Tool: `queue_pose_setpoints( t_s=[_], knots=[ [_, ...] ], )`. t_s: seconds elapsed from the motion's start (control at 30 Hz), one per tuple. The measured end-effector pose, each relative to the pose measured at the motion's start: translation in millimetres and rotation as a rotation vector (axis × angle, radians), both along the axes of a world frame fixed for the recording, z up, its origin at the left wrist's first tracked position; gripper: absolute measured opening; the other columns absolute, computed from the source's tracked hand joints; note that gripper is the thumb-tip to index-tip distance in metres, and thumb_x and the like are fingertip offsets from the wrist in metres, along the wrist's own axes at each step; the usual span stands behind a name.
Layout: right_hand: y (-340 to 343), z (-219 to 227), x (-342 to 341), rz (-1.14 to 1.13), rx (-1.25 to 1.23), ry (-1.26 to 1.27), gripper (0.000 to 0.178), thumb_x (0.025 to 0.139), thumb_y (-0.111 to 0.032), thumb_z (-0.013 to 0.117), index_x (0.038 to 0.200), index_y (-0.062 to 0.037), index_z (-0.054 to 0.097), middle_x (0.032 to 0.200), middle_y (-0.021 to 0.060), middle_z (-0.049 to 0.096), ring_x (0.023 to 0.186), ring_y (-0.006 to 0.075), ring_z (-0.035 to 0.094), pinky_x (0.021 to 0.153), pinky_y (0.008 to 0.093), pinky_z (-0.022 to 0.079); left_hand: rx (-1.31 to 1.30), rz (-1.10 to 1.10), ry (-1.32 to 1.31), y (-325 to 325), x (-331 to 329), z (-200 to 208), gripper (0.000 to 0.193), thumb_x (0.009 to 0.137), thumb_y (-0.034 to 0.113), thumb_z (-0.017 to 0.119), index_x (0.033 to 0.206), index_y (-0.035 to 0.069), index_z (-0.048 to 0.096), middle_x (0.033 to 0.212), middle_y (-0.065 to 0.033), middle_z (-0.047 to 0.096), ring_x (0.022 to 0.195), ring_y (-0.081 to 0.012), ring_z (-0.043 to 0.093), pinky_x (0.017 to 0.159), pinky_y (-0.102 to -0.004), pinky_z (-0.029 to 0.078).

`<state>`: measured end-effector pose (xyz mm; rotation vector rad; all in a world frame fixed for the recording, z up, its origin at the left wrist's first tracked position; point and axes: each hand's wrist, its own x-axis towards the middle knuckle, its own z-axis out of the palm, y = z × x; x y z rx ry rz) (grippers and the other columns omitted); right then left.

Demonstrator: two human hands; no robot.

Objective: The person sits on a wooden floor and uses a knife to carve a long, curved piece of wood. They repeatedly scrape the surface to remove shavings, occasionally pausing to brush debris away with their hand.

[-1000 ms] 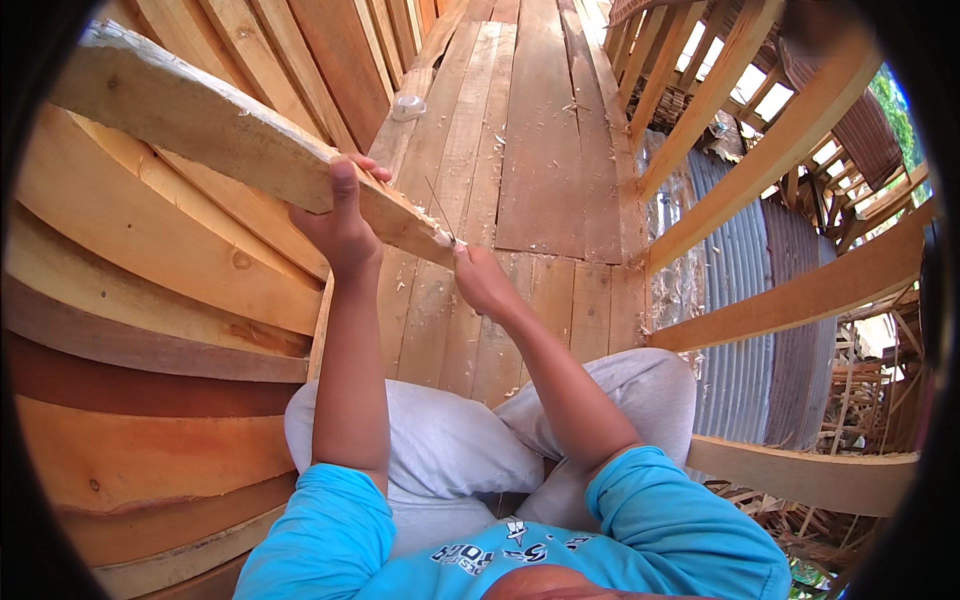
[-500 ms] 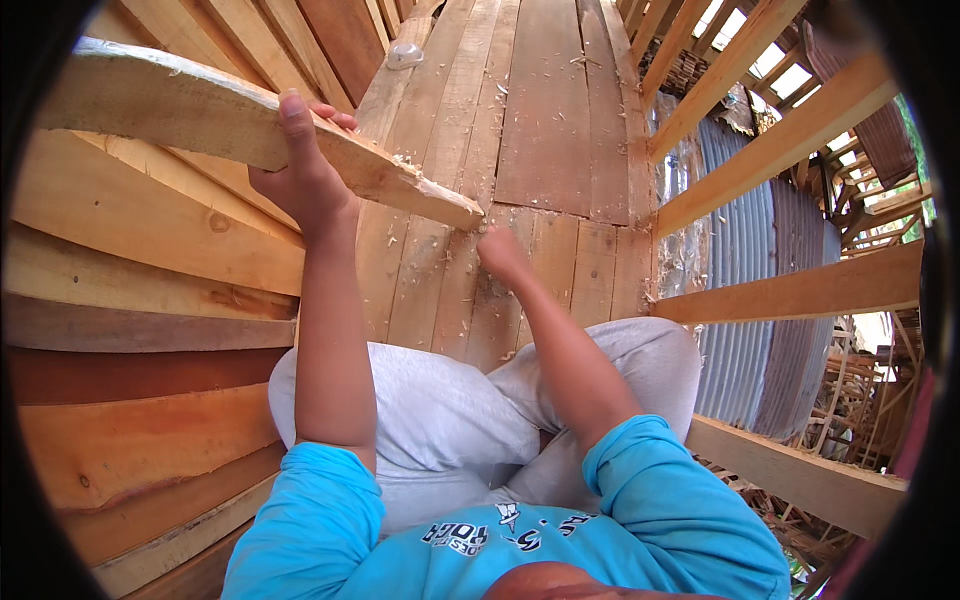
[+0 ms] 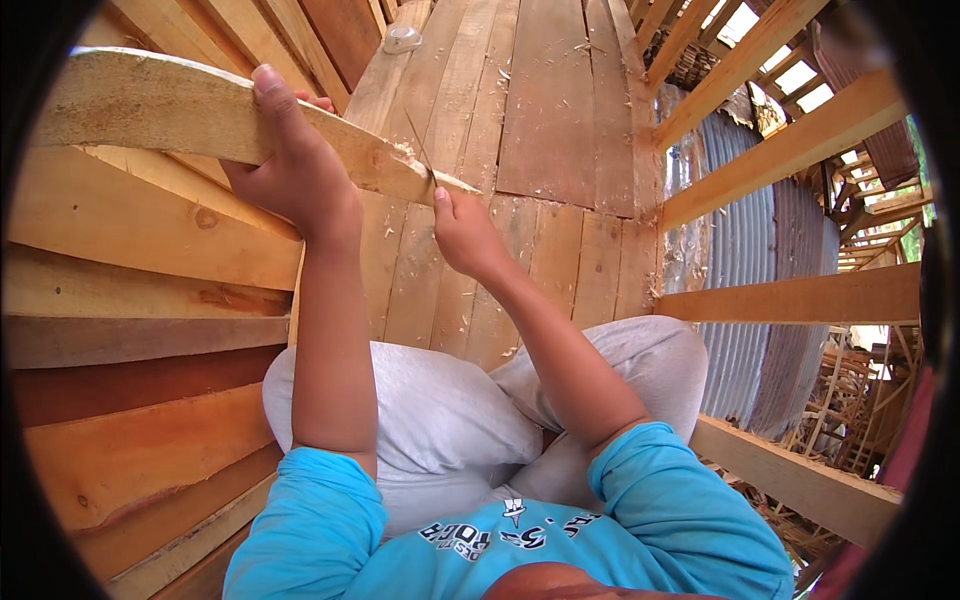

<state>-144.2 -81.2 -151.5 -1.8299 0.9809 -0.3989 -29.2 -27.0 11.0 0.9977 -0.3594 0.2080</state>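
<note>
A long pale wooden board [image 3: 150, 105] slants from the upper left toward the middle, its far end narrowing to a tapered tip. My left hand [image 3: 305, 170] is wrapped round its middle, thumb over the top edge. Close to the tapered end, my right hand [image 3: 466, 235] is closed on a knife [image 3: 421, 146]. The thin blade stands up across the board's edge, and the handle is hidden in my fist. Roughened, curled wood shows on that edge just left of the blade.
I sit cross-legged on a plank floor [image 3: 550, 110] scattered with wood shavings. A small clear plastic thing [image 3: 402, 40] lies far left. Stacked boards [image 3: 150, 350] line my left side. On the right are wooden rails [image 3: 790, 297] and corrugated metal sheets [image 3: 740, 230].
My right hand has moved left and slightly up along the board from its tip, and the knife blade now shows. The board and my left hand have shifted slightly left.
</note>
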Motion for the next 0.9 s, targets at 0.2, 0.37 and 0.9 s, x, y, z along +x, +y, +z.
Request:
queue_pose_setpoints(
  t_s=[0.2, 0.37, 0.9],
  knots=[
    [-6, 2, -4, -0.068, 0.222, 0.03, 0.051, 0.104, -0.029, 0.033, 0.08, 0.0087, 0.057, 0.074, 0.032, 0.059, 0.077, 0.049, 0.06, 0.076, 0.0555, 0.046, 0.005, 0.045, -0.025, -1, 3, -2, 0.036, 0.088, 0.028, 0.076, 0.099, 0.0, 0.055, 0.075, -0.0079, 0.063, 0.063, -0.015, 0.062, 0.062, -0.0278, 0.054],
    [4, -12, 2, -0.068, 0.02, -0.05, 0.053, 0.105, -0.03, 0.032, 0.079, 0.0094, 0.057, 0.071, 0.0325, 0.059, 0.071, 0.0502, 0.059, 0.074, 0.0547, 0.048, 0.002, 0.04, -0.007, -2, -7, -1, 0.036, 0.089, 0.028, 0.075, 0.1, 0.001, 0.054, 0.074, -0.0068, 0.063, 0.063, -0.0148, 0.062, 0.061, -0.0279, 0.053],
    [-6, -15, 3, -0.121, 0.198, -0.072, 0.053, 0.104, -0.032, 0.033, 0.082, 0.0095, 0.058, 0.078, 0.0313, 0.062, 0.077, 0.0486, 0.061, 0.075, 0.0539, 0.047, 0.05, 0.03, -0.074, -2, -1, -3, 0.036, 0.09, 0.031, 0.073, 0.099, 0.001, 0.055, 0.073, -0.005, 0.062, 0.064, -0.0131, 0.061, 0.059, -0.0272, 0.051]
  ],
)
